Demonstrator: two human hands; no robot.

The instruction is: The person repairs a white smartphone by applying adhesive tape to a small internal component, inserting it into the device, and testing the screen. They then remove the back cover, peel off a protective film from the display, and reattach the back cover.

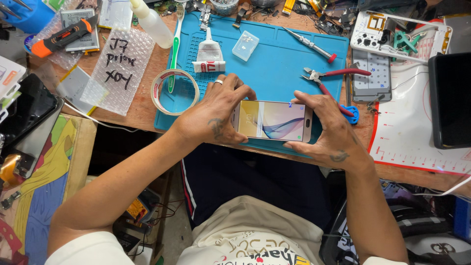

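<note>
I hold a gold smartphone (272, 120) sideways with its screen lit, just above the near edge of the blue work mat (274, 59). My left hand (216, 113) grips the phone's left end; a ring sits on one finger. The phone's right end rests in my right hand (326, 130), fingers curled over its edge. Both hands are closed around the phone.
On the mat lie a roll of clear tape (174, 92), a green toothbrush (174, 44), a glue tube (209, 54), a small clear box (246, 45), a screwdriver (310, 44) and red-handled pliers (329, 78). A bubble-wrap bag (120, 68) lies left, a dark tablet (450, 100) right.
</note>
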